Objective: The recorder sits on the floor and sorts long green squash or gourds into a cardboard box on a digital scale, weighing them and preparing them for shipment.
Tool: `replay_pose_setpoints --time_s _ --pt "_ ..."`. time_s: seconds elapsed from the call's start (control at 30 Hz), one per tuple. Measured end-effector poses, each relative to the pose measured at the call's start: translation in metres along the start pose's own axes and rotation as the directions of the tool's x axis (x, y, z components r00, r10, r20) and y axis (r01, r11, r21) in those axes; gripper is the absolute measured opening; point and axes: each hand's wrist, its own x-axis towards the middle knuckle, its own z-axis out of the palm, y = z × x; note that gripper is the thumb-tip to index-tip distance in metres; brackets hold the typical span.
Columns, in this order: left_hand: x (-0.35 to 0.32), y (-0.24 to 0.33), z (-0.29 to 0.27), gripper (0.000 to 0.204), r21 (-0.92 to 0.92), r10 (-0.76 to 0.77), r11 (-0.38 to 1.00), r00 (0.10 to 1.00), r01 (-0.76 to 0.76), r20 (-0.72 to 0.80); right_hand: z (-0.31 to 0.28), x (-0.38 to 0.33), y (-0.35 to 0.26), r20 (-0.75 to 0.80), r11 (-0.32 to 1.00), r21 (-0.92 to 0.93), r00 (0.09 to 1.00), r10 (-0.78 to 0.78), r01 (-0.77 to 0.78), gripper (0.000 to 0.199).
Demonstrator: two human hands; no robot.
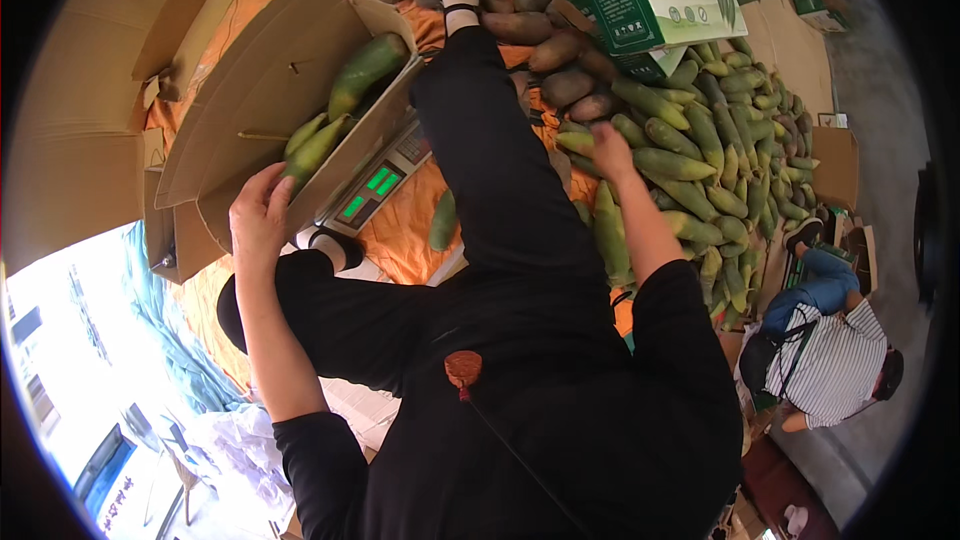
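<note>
My left hand (260,218) is closed at the lower end of a green radish (318,150) inside an open cardboard box (225,110). A larger green radish (365,72) lies farther back in that box. The box stands on a digital scale (400,162) with lit green displays. Over on the right, my right hand (610,152) has its fingers bent around a pale-tipped green radish (577,143) at the near side of a big heap of green radishes (720,145). Part of that radish is hidden by the hand.
Dark reddish root vegetables (565,85) are piled beyond my leg. A green and white carton (655,0) rests above the heap. One loose green radish (443,222) lies on the orange sheet (400,215). A person in a striped shirt (825,365) is at the right.
</note>
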Motion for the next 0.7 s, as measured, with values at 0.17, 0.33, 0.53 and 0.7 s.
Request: replay_pose_setpoints --time_s 0.17,0.33,0.53,0.7 --pt "-0.006 -0.002 -0.003 0.027 0.04 -0.037 0.999 0.999 0.037 -0.002 0.035 -0.089 0.069 0.08 0.894 -0.305 0.927 0.366 -0.327 0.074" --pt "-0.002 0.001 0.001 0.028 0.045 -0.033 0.998 0.999 0.032 0.018 0.037 -0.138 0.086 0.152 0.856 -0.297 0.864 0.48 -0.424 0.072" --pt "0.0 0.004 0.004 0.03 0.054 -0.046 0.998 0.999 0.044 0.02 0.04 -0.125 0.091 0.28 0.79 -0.301 0.743 0.608 -0.534 0.078" --pt "-0.007 0.001 -0.003 0.031 0.057 -0.067 0.996 0.998 0.066 0.008 0.014 -0.108 0.09 0.611 0.692 0.04 0.566 0.553 -0.72 0.057"
